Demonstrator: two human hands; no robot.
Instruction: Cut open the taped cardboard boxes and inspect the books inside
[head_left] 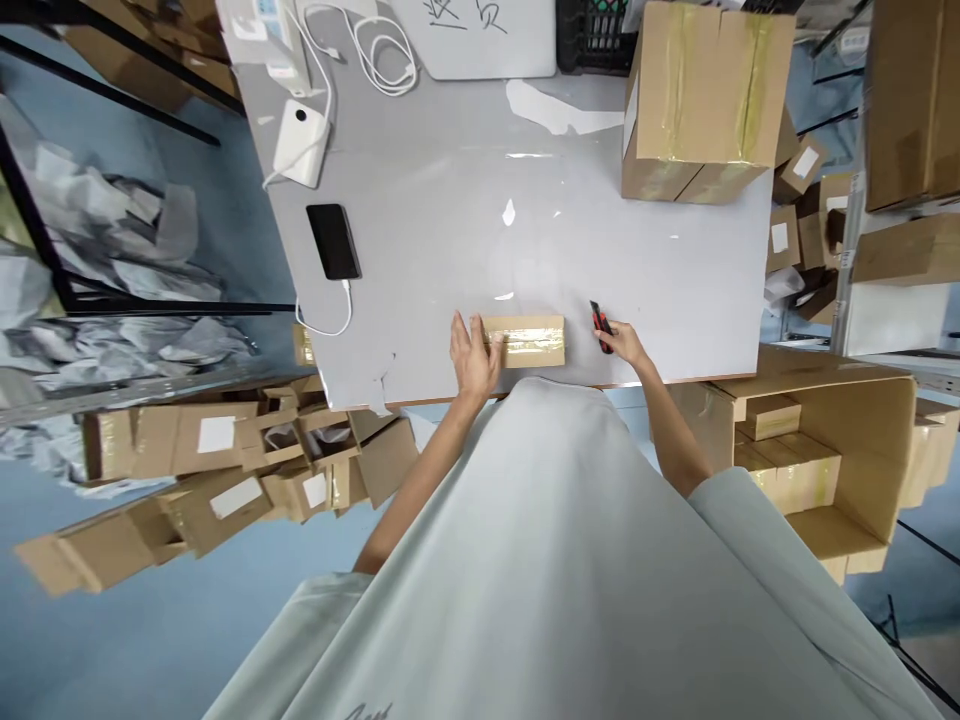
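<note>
A small cardboard box [534, 341], sealed with shiny tape along its top, lies near the front edge of the table. My left hand [474, 362] is at the box's left end, fingers stretched out and apart, with the thumb side touching the cardboard. To the right of the box, my right hand [625, 343] is closed around a red and black utility knife [602, 328]. The knife's tip points away from me and is apart from the box. Whether its blade is out is too small to tell.
A large taped carton [705, 100] stands at the table's back right, beside a black crate [596, 38]. A phone [334, 242] on a cable and a white power bank [301, 143] lie left. An open carton [862, 440] holding smaller boxes sits right, below the table [420, 220].
</note>
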